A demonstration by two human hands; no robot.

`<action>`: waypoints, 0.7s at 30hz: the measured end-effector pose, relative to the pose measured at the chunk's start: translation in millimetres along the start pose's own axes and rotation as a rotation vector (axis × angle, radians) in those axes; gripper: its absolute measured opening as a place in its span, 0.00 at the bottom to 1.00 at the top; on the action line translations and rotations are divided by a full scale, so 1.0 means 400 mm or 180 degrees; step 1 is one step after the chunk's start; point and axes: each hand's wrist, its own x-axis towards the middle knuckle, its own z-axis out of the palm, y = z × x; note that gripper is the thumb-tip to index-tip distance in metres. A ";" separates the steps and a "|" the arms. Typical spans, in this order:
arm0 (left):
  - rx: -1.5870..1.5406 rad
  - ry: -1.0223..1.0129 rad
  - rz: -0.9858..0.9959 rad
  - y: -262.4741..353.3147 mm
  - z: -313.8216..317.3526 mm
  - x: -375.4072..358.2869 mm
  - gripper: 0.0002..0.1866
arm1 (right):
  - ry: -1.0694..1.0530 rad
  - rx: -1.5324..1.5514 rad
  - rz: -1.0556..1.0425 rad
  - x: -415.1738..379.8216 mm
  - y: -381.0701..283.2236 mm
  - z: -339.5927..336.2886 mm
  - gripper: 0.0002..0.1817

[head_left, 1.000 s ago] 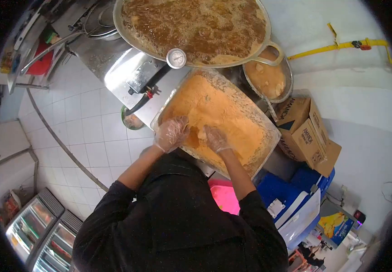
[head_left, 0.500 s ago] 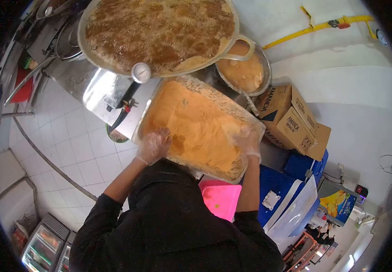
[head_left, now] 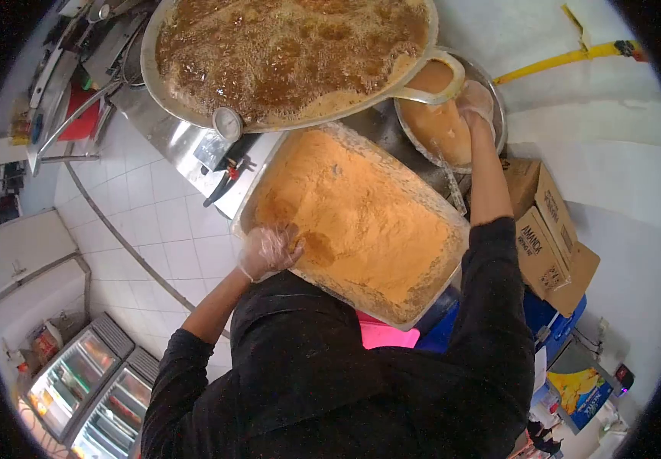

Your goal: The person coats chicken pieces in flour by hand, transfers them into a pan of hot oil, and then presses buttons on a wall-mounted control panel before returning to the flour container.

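A rectangular tray of orange, flour-like powder lies in front of me. My left hand, in a clear plastic glove, is over the tray's left edge with curled fingers at the powder; what they hold, if anything, is hidden. My right hand, also gloved, reaches over the far right side of a metal bowl of orange-brown liquid, its fingers not clearly visible. Beyond the tray stands a large round pan of bubbling brown oil, with a dial thermometer at its near rim.
Cardboard boxes stand at the right, below a yellow pipe on the wall. A pink container is under the tray's near edge. A metal utensil leans from the bowl. Glass-door coolers are at the lower left.
My right hand has left the powder and moved up and right to the bowl of liquid. My left hand stays at the tray's left side. The view has shifted.
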 end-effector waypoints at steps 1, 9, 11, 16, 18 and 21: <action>0.0006 0.0035 0.0036 0.001 0.004 -0.003 0.25 | 0.0197 -0.0130 -0.0245 -0.087 -0.046 -0.051 0.09; 0.0603 0.0170 0.0600 -0.025 0.043 -0.012 0.19 | -0.1080 0.2008 -0.2221 -0.741 -0.586 0.212 0.16; 0.0689 0.0284 0.0550 -0.018 0.049 -0.006 0.18 | -0.0276 0.2758 -0.2359 -0.822 -0.610 0.431 0.17; 0.0598 0.0410 0.0357 -0.015 0.026 -0.010 0.20 | -0.0972 0.1142 -0.2672 -0.961 -0.396 0.318 0.19; 0.0484 0.0441 0.0352 -0.013 0.028 -0.014 0.20 | -0.1201 0.0881 -0.2286 -0.989 -0.304 0.283 0.21; 0.0353 0.0484 0.0276 -0.011 0.021 -0.015 0.20 | -0.0577 0.0555 -0.1117 -1.000 -0.259 0.301 0.23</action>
